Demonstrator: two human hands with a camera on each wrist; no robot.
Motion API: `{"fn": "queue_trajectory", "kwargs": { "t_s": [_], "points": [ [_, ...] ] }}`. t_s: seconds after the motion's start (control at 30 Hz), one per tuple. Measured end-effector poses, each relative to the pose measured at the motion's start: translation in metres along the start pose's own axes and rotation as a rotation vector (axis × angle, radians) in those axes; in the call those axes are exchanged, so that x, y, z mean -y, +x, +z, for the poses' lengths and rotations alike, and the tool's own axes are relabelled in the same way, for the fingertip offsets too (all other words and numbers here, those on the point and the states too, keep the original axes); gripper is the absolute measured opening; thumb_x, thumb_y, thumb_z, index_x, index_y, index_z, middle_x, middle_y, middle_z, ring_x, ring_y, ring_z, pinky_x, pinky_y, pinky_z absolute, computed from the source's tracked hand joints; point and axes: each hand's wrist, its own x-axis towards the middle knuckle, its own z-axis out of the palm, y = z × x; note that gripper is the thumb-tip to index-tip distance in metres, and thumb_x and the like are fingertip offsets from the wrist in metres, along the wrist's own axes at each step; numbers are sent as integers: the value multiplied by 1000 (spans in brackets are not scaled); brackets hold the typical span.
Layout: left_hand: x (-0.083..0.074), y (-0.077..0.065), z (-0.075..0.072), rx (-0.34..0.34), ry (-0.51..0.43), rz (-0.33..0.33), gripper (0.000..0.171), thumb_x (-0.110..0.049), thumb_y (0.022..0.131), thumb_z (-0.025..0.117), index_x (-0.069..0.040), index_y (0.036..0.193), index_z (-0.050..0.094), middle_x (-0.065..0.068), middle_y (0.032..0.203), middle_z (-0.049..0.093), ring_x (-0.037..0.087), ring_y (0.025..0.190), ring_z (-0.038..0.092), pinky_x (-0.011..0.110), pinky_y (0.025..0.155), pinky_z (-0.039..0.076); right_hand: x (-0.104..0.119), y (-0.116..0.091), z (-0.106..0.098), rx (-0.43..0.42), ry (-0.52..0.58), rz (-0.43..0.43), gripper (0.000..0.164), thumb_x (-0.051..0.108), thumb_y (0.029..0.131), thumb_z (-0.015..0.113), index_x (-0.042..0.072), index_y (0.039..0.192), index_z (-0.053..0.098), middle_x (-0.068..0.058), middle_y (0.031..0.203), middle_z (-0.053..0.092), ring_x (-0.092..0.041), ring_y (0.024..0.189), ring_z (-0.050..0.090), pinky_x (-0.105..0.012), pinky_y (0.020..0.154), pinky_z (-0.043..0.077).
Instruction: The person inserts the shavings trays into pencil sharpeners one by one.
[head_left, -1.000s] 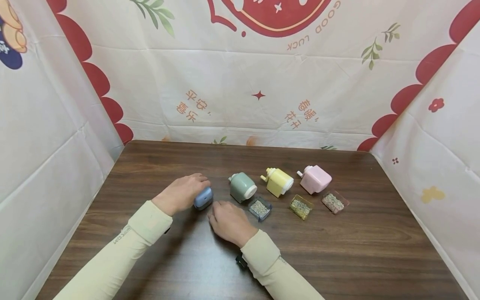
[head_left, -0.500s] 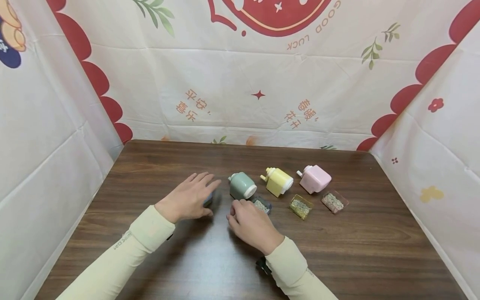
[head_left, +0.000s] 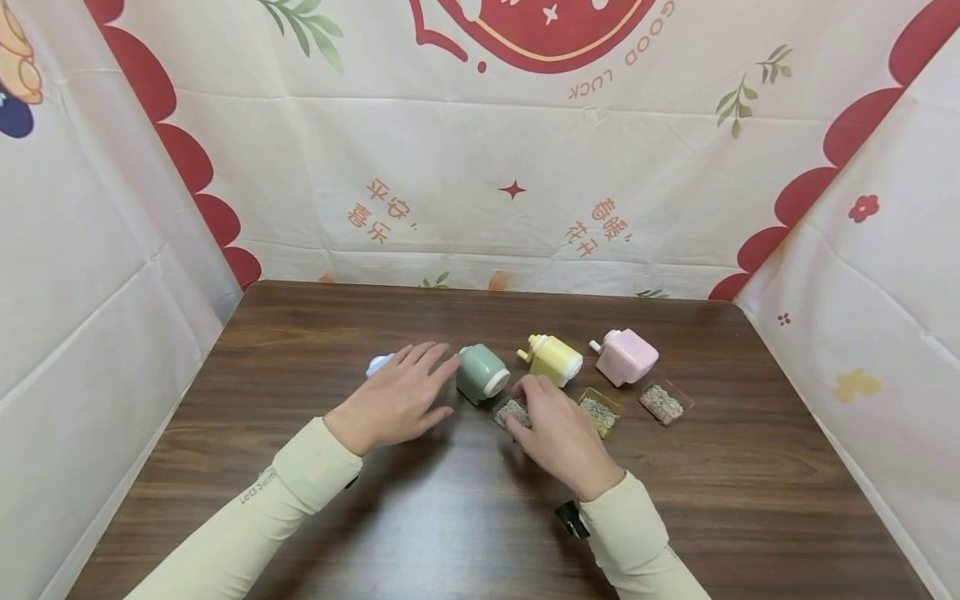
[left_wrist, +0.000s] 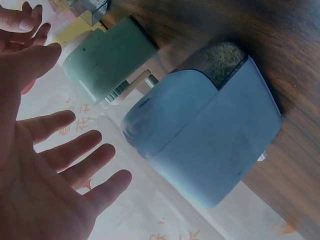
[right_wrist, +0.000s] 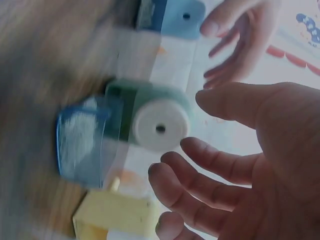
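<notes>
My left hand [head_left: 393, 400] hovers with spread fingers beside a green crank pencil sharpener [head_left: 482, 372]. Most of a blue pencil sharpener [left_wrist: 215, 130] is hidden behind that hand in the head view; the left wrist view shows its shavings drawer [left_wrist: 225, 61] fitted in it. My right hand [head_left: 562, 433] is over the table, fingers loosely bent and holding nothing. Near its thumb lies a clear bluish drawer [right_wrist: 80, 142] of shavings, just in front of the green sharpener. Whether the thumb touches this drawer cannot be told from the head view.
Right of the green sharpener stand a yellow pencil sharpener [head_left: 555, 358] and a pink one [head_left: 628, 357]. In front of them lie a yellow drawer [head_left: 602, 410] and a pink drawer [head_left: 666, 402], both holding shavings. Patterned cloth [head_left: 450, 167] walls the wooden table [head_left: 450, 517].
My left hand has come off the blue sharpener, its fingers spreading, and shifted right. My right hand has moved right and forward to the bluish drawer, its fingers opening out.
</notes>
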Motion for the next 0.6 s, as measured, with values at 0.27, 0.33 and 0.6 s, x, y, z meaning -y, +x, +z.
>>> {"fn": "queue_trajectory", "kwargs": {
  "t_s": [0.27, 0.33, 0.6],
  "points": [
    [-1, 1, 1, -27, 11, 7, 69, -39, 87, 66, -4, 143, 46, 20, 141, 51, 34, 127, 46, 53, 105, 45, -19, 0, 3, 40, -43, 81, 64, 44, 80, 72, 4, 127, 53, -15, 120, 60, -33, 80, 64, -51, 63, 56],
    [-1, 2, 1, -35, 13, 8, 68, -39, 87, 66, -4, 143, 46, 20, 141, 52, 35, 127, 46, 53, 105, 45, -21, 0, 8, 63, -43, 88, 72, 46, 79, 73, 2, 132, 51, -18, 122, 59, -35, 83, 64, -53, 64, 56],
    [-3, 5, 0, -44, 22, 4, 69, -40, 87, 65, -6, 143, 45, 19, 142, 50, 35, 130, 43, 53, 107, 44, -26, -2, 28, 92, -48, 113, 75, 56, 74, 75, 1, 122, 59, -19, 113, 63, -36, 86, 66, -57, 62, 55]
  ]
}}
